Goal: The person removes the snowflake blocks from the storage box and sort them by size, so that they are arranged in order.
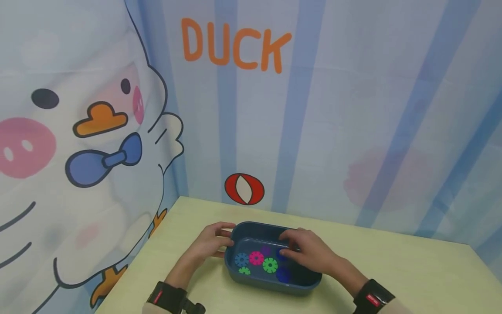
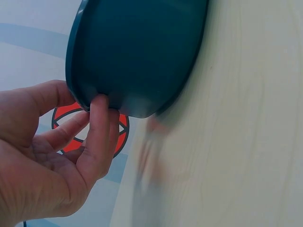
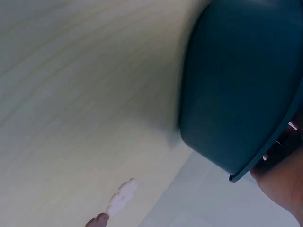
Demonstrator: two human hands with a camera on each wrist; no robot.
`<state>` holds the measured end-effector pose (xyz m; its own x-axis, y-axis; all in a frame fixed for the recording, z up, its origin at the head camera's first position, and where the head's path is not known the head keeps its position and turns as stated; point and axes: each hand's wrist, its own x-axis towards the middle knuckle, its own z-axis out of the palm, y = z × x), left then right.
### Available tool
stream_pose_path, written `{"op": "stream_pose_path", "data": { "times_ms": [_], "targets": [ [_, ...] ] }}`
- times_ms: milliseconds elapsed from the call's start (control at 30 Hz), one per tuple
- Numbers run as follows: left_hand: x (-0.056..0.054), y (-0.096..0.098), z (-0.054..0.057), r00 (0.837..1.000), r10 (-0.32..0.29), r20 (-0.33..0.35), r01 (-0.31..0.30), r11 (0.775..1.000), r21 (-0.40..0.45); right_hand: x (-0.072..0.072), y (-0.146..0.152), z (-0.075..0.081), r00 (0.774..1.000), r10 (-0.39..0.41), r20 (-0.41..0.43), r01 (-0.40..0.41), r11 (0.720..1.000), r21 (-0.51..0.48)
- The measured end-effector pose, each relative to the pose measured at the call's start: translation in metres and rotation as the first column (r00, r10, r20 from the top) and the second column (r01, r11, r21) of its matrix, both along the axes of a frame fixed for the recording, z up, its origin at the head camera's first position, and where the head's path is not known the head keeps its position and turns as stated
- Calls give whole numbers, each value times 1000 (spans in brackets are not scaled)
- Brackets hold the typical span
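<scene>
A dark blue-grey plastic basin (image 1: 270, 285) stands on the table with several snowflake building discs inside. Among them are a pink disc (image 1: 256, 258), a green disc (image 1: 270, 265), a blue disc (image 1: 241, 260) and a dark blue disc (image 1: 283, 274). My left hand (image 1: 211, 240) grips the basin's left end, with its thumb and fingertips spread against the rim and outer wall. Over the right half of the basin, my right hand (image 1: 310, 250) reaches in, thumb and index finger apart, near dark blue pieces. In the right wrist view the basin's wall hides most of that hand.
The pale wooden table (image 1: 392, 261) extends around the basin. Behind it hangs a striped blue backdrop (image 1: 333, 131) with a printed duck (image 1: 90, 218) on the left. Pale and brown scalloped shapes (image 3: 122, 196) show low in the right wrist view.
</scene>
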<state>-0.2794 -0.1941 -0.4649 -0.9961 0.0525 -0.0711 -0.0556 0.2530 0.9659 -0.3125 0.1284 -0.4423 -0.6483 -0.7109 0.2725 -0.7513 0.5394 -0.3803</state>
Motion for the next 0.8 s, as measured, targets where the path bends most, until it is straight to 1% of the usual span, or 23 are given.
{"op": "stream_pose_path", "data": {
  "times_ms": [167, 333, 567, 800],
  "targets": [
    [-1, 1, 0, 1000, -1, -9, 1, 1000, -5, -6, -11, 1, 1000, 0, 18, -1, 998, 56],
    [-1, 1, 1, 1000, -4, 1, 4, 1000, -3, -11, -23, 0, 999, -27, 23, 24, 993, 117],
    [-2, -2, 2, 1000, -11, 2, 11, 1000, 0, -13, -41, -4, 993, -93, 79, 80, 984, 161],
    [0, -1, 1, 1000, -22, 10, 22, 1000, 0, -12, -54, -12, 992, -97, 85, 80, 979, 189]
  ]
}}
